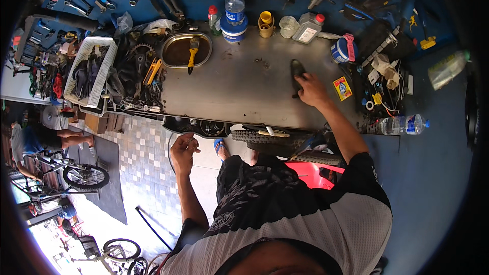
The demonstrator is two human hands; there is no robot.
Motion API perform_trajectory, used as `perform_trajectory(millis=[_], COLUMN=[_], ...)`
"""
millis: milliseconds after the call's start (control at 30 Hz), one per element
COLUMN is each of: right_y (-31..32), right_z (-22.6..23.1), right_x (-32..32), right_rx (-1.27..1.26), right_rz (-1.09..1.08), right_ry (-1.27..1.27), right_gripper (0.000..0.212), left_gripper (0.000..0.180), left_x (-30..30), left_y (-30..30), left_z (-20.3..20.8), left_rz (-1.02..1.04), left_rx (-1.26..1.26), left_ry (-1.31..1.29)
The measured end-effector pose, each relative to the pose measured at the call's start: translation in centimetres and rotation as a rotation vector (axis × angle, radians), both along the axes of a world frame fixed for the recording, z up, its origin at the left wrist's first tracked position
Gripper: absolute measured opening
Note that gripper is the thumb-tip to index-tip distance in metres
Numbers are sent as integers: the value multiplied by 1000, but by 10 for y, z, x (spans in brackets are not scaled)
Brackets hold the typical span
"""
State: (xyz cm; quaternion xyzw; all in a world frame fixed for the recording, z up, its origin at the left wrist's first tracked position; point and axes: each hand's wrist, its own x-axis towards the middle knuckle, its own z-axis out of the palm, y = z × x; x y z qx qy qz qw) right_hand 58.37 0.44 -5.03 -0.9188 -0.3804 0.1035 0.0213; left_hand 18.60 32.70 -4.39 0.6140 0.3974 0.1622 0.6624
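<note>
My right hand [311,89] reaches across the metal worktop [239,91], its fingers closed on the near part of a dark, elongated object with a rounded end [297,67]. The object lies on the worktop; its exact kind is unclear. Just right of this hand is a small yellow and red box [342,88]. My left hand [184,148] is raised in front of the bench edge, fingers curled in a pinch. Whatever it holds is too small to make out. A thin dark cable or hose [169,154] curves beside it.
An oval tray of brown liquid [175,60] with a yellow-handled brush [193,56] stands at the back left, near a white basket [76,79]. Bottles and tubs, including a grey bottle [308,28], line the back. A tyre [249,136] sits below the front edge. A person [30,140] is far left.
</note>
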Motion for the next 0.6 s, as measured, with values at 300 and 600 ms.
perform_trajectory(millis=[300, 600], right_y=[-47, -169], right_z=[-1, -15], right_x=[10, 61], right_rx=[455, -6], right_rz=[-348, -904], right_ry=[-118, 48], right_gripper=[64, 56], left_gripper=[29, 28], left_x=[-13, 14], left_y=[41, 36], left_z=[-6, 9], left_rz=[-44, -115], left_rx=[-15, 58], left_ry=[-69, -57])
